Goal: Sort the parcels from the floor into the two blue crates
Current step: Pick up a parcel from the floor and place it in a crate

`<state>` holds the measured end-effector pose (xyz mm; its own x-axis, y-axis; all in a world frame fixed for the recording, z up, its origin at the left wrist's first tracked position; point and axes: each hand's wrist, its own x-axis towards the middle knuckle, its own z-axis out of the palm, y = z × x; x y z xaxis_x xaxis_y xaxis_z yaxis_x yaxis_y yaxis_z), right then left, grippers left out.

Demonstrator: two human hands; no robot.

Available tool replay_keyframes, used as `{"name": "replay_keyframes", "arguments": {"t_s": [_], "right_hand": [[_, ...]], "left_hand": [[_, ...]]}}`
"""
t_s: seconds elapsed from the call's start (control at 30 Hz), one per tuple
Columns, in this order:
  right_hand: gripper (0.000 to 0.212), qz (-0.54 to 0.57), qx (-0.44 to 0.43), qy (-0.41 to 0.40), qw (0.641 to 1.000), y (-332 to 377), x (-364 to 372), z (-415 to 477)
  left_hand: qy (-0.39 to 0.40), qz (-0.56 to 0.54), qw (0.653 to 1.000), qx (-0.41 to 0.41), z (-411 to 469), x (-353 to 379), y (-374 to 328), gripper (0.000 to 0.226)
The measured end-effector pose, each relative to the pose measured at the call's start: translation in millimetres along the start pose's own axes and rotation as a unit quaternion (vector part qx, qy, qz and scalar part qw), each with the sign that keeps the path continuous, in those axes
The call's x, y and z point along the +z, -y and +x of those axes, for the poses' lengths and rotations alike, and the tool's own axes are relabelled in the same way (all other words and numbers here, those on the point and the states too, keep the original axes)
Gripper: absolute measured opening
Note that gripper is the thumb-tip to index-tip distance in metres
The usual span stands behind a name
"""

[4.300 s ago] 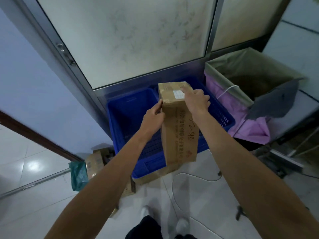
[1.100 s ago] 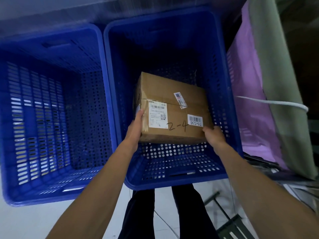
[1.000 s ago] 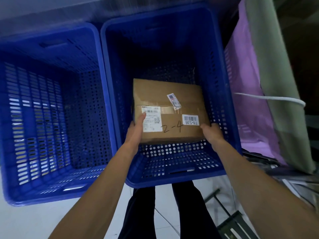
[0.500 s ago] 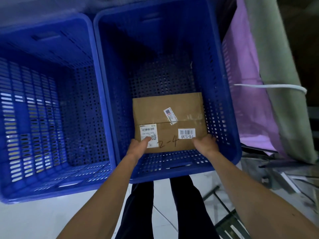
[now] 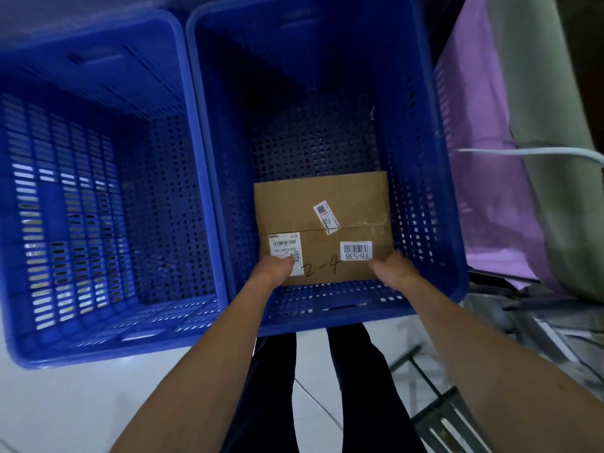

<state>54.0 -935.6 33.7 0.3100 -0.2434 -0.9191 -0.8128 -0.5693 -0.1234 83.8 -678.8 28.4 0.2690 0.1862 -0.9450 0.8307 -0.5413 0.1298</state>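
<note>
Forearms reached over the near rim of the right blue crate [image 5: 454, 223]. Left hand [image 5: 271, 271] and right hand [image 5: 390, 269] each touched a near corner of the cardboard parcel [image 5: 327, 204]; whether they gripped it or only rested there could not be told. Parcel lay flat on the crate floor, marked "2-4". Left blue crate [image 5: 98, 338] stood beside, touching. Purple bag [image 5: 483, 178] farther right.
</note>
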Motion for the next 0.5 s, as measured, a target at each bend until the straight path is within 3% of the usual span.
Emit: {"name": "replay_keyframes", "arguments": {"t_s": [0.1,0.27,0.43,0.5], "right_hand": [[0.050,-0.004,-0.005,0.012,1.000,4,-3,-8],[0.041,-0.047,-0.044,0.011,0.998,13,-7,-26],[0.049,-0.129,-0.104,-0.003,0.986,21,-19,-59],[0.055,-0.152,-0.112,0.000,0.982,22,-25,-75]], "left_hand": [[0.022,-0.001,1.000,0.007,-10,-8,-9,0.039],[0.030,0.009,0.999,0.026,-9,-14,-14,0.066],[0.057,0.037,0.998,0.016,-71,-20,-40,0.033],[0.048,0.055,0.997,0.031,-91,-24,-50,0.033]]}}
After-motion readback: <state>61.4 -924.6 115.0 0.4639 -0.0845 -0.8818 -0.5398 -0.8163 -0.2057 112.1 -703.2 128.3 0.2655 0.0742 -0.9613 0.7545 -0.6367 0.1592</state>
